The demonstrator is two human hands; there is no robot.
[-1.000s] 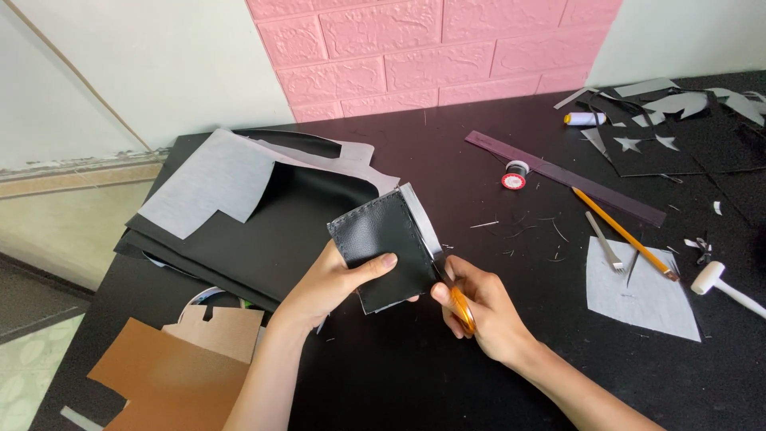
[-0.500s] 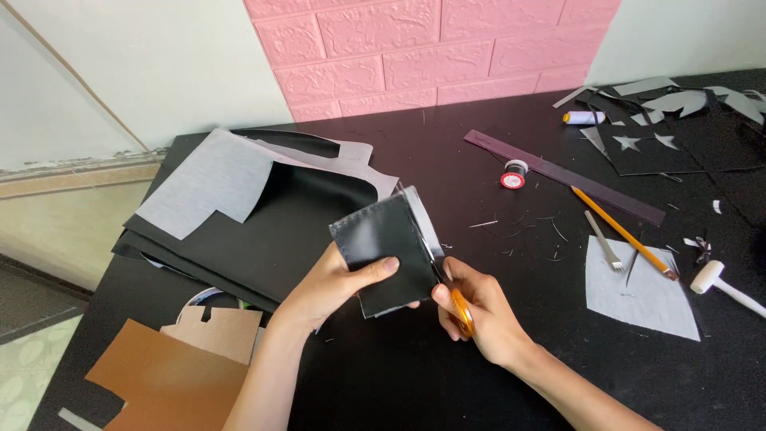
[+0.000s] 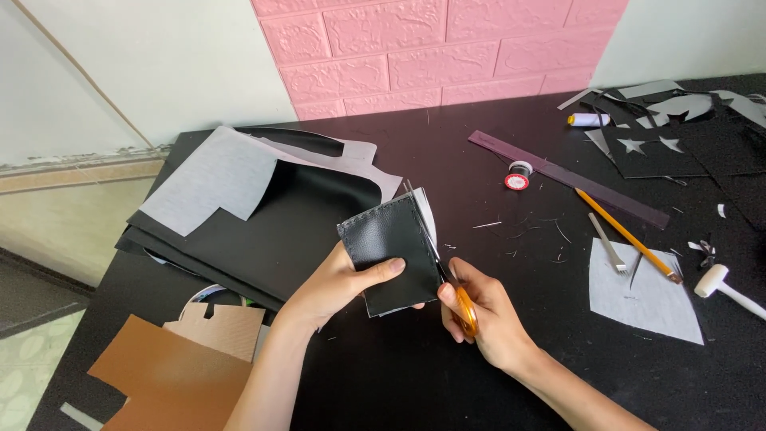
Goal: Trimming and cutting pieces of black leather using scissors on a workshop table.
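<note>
- Seen from above, the left hand (image 3: 339,286) grips a small black leather-like rectangular piece (image 3: 391,247) with stitch holes along its edges, thumb pressed on its lower front, holding it tilted above the black tabletop (image 3: 447,375).
- Beside it, the right hand (image 3: 483,315) is closed around orange-handled scissors (image 3: 447,279), whose slim metal blades run up along the right edge of the piece.
- Behind the piece, a pale grey backing (image 3: 427,215) peeks out along that same right edge.
- To the left lies a stack of large black sheets (image 3: 295,231), with a grey L-shaped sheet (image 3: 215,179) resting on top.
- At the near left corner sit a brown leather-like sheet (image 3: 171,383) and a tan cardboard cutout (image 3: 219,329).
- To the right, well apart from the hands, lie a long dark purple ruler (image 3: 570,179), a small red-rimmed thread spool (image 3: 517,176), a yellow pencil (image 3: 626,235), a metal pronged tool (image 3: 608,245), a grey four-sided sheet (image 3: 638,297) and a white-headed mallet (image 3: 722,287).
- Thin trimmings (image 3: 527,231) dot the table between the hands and the ruler.
</note>
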